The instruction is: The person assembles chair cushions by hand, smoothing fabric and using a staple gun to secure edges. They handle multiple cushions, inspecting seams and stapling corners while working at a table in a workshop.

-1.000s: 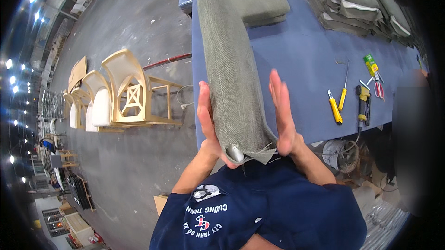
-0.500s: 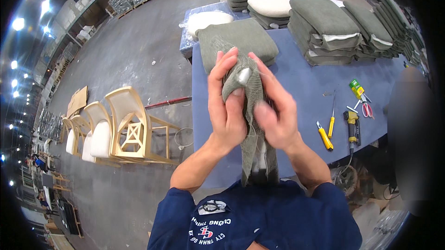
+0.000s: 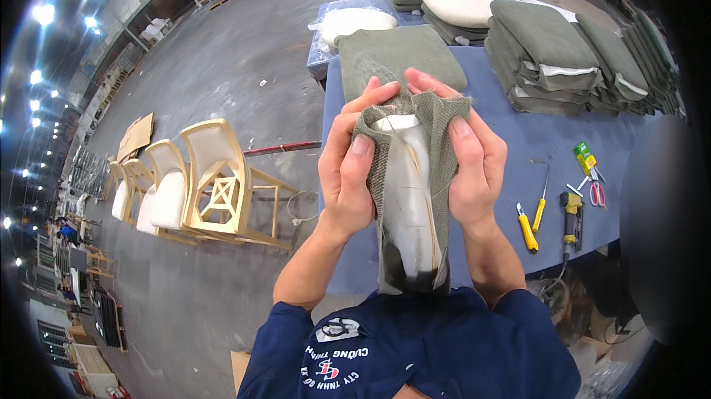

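Between my two hands, upright against my chest, is a grey-green fabric cover (image 3: 438, 151) with its edges spread apart. A translucent whitish plastic lining (image 3: 406, 203) shows inside it, with loose threads along the opening. My left hand (image 3: 348, 166) is closed on the left edge, its thumb pressed over the fabric. On the right edge, my right hand (image 3: 478, 169) grips in the same way, thumb inside the rim. A padded grey-green cushion (image 3: 407, 47) lies on the blue table (image 3: 503, 151) just beyond my fingertips.
Right of my hands lie a yellow utility knife (image 3: 527, 230), a yellow-handled pointed tool (image 3: 541, 210), a staple gun (image 3: 572, 218) and red-handled scissors (image 3: 598, 193). Stacked cushions (image 3: 544, 40) stand at the back right. Pale wooden chairs (image 3: 222, 177) stand on the floor at left.
The cover was folded together between my hands; now its edges are pulled apart and the plastic lining shows widely. My hands have moved apart, the right one further right.
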Demonstrator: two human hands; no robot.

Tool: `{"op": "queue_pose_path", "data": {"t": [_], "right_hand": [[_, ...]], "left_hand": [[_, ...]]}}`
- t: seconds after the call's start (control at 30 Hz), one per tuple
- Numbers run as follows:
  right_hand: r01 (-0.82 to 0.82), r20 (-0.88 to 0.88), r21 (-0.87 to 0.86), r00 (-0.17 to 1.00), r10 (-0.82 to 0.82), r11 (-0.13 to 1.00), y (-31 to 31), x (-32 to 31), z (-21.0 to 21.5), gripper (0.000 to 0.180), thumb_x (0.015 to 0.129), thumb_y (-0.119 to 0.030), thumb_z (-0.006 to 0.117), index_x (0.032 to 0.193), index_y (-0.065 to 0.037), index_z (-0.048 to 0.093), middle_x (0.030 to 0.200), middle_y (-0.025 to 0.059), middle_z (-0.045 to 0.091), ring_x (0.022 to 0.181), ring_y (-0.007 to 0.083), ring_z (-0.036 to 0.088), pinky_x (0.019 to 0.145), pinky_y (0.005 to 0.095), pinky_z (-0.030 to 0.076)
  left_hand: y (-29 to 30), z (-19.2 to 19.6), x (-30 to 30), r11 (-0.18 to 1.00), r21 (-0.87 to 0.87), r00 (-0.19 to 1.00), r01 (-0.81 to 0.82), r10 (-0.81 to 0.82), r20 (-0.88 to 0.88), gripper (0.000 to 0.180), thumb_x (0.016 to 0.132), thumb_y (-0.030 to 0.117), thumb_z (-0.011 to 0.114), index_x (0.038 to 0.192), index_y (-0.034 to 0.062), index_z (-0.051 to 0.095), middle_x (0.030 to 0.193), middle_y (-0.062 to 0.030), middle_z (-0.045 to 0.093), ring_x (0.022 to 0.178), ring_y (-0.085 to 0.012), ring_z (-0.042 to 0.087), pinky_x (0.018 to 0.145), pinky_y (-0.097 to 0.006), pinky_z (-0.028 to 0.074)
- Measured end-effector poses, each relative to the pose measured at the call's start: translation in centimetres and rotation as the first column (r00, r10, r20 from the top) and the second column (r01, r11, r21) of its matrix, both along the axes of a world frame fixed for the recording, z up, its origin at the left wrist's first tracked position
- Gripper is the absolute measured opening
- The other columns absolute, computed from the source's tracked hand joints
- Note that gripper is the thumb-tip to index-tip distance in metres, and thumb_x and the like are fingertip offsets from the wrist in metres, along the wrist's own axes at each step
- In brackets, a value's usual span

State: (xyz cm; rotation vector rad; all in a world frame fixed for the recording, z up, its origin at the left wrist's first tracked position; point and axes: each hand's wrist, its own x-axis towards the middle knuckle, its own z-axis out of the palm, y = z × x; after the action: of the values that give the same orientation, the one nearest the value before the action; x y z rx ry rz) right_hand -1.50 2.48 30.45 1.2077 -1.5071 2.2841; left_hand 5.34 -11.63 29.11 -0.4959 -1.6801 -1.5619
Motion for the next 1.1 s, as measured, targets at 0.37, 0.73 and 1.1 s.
{"op": "queue_pose_path", "data": {"t": [0.37, 0.73, 1.1], "right_hand": [[-0.098, 0.007, -0.054, 0.995, 0.099, 0.994, -0.2, 0.1, -0.2, 0.037, 0.107, -0.019, 0.05, 0.125, 0.01, 0.066, 0.125, 0.0171, 0.067, 0.112, 0.0191, 0.062, 0.1, 0.0327, 0.047], [-0.477, 0.26, -0.103, 0.834, 0.487, 0.873, 0.9, 1.6, 0.1, 0.033, 0.113, -0.019, 0.048, 0.11, 0.005, 0.071, 0.111, 0.0138, 0.073, 0.106, 0.0159, 0.066, 0.093, 0.0314, 0.052], [-0.465, 0.033, -0.154, 0.88, 0.475, 0.872, 0.1, 1.4, -1.9, 0.039, 0.114, -0.028, 0.041, 0.096, -0.003, 0.065, 0.091, 0.0136, 0.071, 0.08, 0.018, 0.059, 0.078, 0.0352, 0.045]], "left_hand": [[2.7, 1.1, 0.7, 0.934, 0.338, 0.992, -0.117, 0.09, 0.093, 0.028, 0.104, 0.015, 0.046, 0.12, -0.0039, 0.059, 0.129, -0.0145, 0.057, 0.14, -0.0309, 0.049, 0.118, -0.043, 0.034], [2.1, -2.3, 2.1, 0.86, -0.193, 0.874, -0.471, 0.426, -0.236, 0.062, 0.075, 0.013, 0.088, 0.122, 0.014, 0.047, 0.138, -0.0182, 0.04, 0.144, -0.0459, 0.037, 0.119, -0.059, 0.031], [4.1, -4.1, 1.7, 0.77, -0.143, 0.78, -0.622, 0.593, -0.201, 0.081, 0.075, 0.036, 0.095, 0.125, 0.0173, 0.034, 0.138, -0.0208, 0.042, 0.142, -0.0438, 0.043, 0.12, -0.063, 0.036]]}}
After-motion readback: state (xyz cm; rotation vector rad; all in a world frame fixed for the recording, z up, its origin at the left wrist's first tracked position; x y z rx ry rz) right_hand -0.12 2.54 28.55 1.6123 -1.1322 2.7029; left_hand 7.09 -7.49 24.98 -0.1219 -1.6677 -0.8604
